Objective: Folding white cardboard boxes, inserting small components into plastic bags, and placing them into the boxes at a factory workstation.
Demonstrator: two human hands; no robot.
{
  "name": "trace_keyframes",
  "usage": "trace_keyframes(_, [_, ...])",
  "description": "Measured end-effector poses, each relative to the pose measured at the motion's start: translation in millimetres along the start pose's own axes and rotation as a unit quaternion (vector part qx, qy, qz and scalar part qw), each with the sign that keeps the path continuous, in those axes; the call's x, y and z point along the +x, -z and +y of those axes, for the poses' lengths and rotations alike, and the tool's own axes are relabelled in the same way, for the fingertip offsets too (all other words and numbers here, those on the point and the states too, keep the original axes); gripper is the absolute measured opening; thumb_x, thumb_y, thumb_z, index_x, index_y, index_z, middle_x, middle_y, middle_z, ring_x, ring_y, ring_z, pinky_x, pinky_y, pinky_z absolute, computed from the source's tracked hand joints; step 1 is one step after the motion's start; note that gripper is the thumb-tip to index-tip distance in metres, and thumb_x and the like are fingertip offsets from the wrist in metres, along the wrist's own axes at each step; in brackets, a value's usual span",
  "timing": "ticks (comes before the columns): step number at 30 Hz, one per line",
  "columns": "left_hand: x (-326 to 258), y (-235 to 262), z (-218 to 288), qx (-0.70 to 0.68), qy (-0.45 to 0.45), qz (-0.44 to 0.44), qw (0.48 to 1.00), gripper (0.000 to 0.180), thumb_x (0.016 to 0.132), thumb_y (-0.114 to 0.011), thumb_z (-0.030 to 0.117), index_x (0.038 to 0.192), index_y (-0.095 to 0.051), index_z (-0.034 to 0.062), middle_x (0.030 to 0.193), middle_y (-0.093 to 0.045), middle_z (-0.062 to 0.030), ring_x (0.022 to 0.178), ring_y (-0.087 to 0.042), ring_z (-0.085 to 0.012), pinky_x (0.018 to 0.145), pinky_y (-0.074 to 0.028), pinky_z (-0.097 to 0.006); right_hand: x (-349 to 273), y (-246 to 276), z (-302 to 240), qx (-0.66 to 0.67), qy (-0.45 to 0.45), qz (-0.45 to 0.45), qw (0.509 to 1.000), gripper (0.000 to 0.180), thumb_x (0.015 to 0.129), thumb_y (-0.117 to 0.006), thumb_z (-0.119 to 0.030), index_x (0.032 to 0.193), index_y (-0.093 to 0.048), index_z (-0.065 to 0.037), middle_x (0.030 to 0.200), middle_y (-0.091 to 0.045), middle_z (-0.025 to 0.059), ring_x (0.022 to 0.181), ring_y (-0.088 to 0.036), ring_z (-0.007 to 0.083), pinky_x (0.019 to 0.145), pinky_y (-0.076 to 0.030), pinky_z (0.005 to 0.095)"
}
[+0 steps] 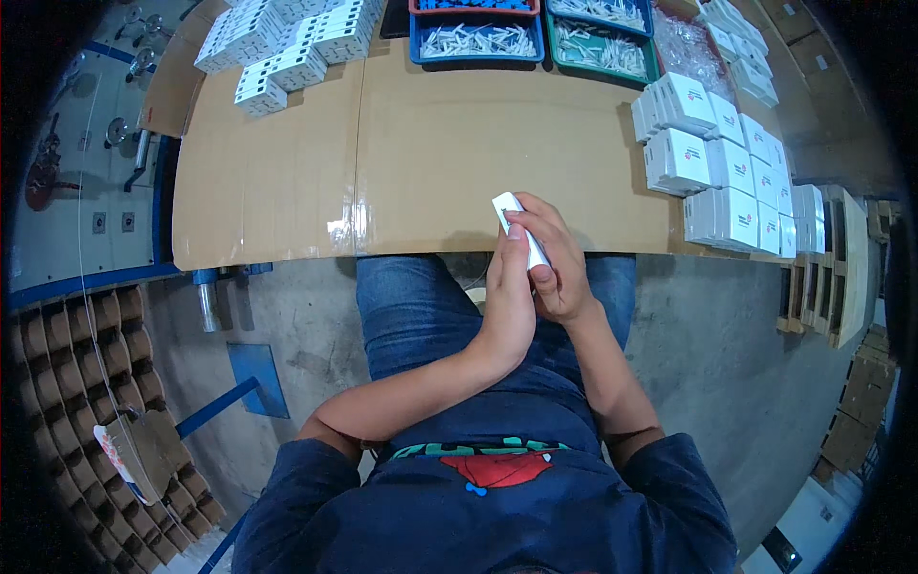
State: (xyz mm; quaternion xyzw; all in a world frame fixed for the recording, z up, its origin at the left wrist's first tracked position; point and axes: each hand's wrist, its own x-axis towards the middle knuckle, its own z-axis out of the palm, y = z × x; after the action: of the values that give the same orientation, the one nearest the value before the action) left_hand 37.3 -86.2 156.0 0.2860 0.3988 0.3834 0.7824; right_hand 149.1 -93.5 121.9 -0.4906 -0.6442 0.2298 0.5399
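Both my hands hold a white rectangular plastic piece [535, 253] just over the near edge of the cardboard-covered table. My left hand [509, 292] is closed along its left side, with the thumb pressed on it. Wrapped round the right side, my right hand [562, 251] has its fingers across the piece. The piece is tilted, its far end leaning left. Fingers hide much of its middle, and its exact kind cannot be told.
White block-like units [732, 172] are stacked at the table's right; similar units with dark openings [287, 48] stand far left. Blue tray [413, 48] and green tray [653, 75] at the back hold small white pieces. Clear plastic bags [684, 48] lie beside them. Cardboard [421, 163] covers the table.
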Motion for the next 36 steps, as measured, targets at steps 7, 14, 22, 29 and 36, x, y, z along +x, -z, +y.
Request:
trace_keyframes(7, [0.4, 3.5, -5.3, 0.007, -0.007, 0.008, 1.0, 0.053, 0.11, -0.038, 0.051, 0.133, -0.053, 0.0051, 0.114, -0.059, -0.004, 0.104, -0.059, -0.0114, 0.089, -0.05, -0.029, -2.9, -3.2, 3.1, 0.009, -0.004, 0.001, 1.0, 0.07, 0.105, -0.039, -0.06, 0.135, -0.059, 0.001, 0.139, -0.055, 0.0294, 0.125, -0.057, 0.0457, 0.105, -0.046, 0.0478])
trace_keyframes(14, [-0.8, 2.6, -4.8, 0.017, -0.023, -0.003, 1.0, 0.053, 0.111, -0.037, 0.05, 0.132, -0.053, 0.0041, 0.114, -0.059, -0.0032, 0.103, -0.058, -0.0103, 0.089, -0.049, -0.028, -1.8, -3.7, 1.9, 0.009, -0.004, 0.006, 1.0, 0.07, 0.106, -0.038, -0.059, 0.133, -0.06, 0.001, 0.137, -0.056, 0.0295, 0.124, -0.058, 0.0449, 0.105, -0.046, 0.0474])
trace_keyframes(22, [2.2, 2.7, -12.1, -0.008, -0.006, 0.024, 1.0, 0.051, 0.112, -0.036, 0.048, 0.131, -0.054, 0.0039, 0.114, -0.061, -0.0052, 0.103, -0.061, -0.0132, 0.089, -0.051, -0.031, -4.8, -5.3, 8.5, 0.023, 0.002, 0.012, 1.0, 0.069, 0.107, -0.037, -0.058, 0.133, -0.061, 0.001, 0.138, -0.057, 0.0296, 0.123, -0.059, 0.0452, 0.105, -0.047, 0.047])
trace_keyframes(29, [-1.9, 4.7, -7.3, 0.003, -0.002, 0.002, 1.0, 0.053, 0.111, -0.036, 0.051, 0.136, -0.05, 0.0063, 0.122, -0.059, -0.0065, 0.114, -0.058, -0.0148, 0.097, -0.048, -0.032, 5.1, 4.5, -7.6, 0.038, -0.022, -0.007, 0.999, 0.074, 0.105, -0.036, -0.062, 0.136, -0.059, 0.001, 0.141, -0.055, 0.0289, 0.127, -0.058, 0.0434, 0.107, -0.045, 0.0469])
trace_keyframes(36, [10.9, 13.2, 19.0, -0.072, 0.093, -0.055, 0.992, 0.054, 0.11, -0.038, 0.055, 0.136, -0.05, 0.0088, 0.122, -0.058, -0.0036, 0.115, -0.057, -0.0158, 0.102, -0.045, -0.038, 11.9, 14.8, -3.3, 0.042, -0.078, -0.044, 0.995, 0.092, 0.101, -0.028, -0.074, 0.147, -0.051, 0.001, 0.151, -0.049, 0.0263, 0.139, -0.049, 0.0407, 0.116, -0.037, 0.045])
